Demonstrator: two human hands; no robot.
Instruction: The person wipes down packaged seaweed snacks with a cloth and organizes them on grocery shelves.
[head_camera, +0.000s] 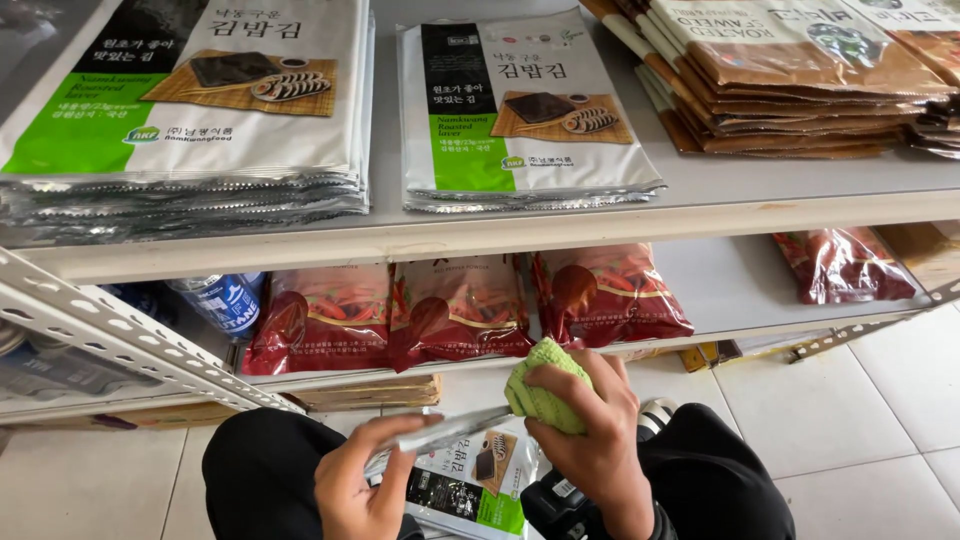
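Seaweed packet (462, 478), held flat over the knees in the left hand's (362, 483) pinching grip, meets a green cloth (543, 391) clenched in the right hand (592, 440); light, even strokes seem wisest.

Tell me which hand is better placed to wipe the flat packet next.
Probably the right hand: it already grips the green cloth, touching the flat packet, which the left hand holds.
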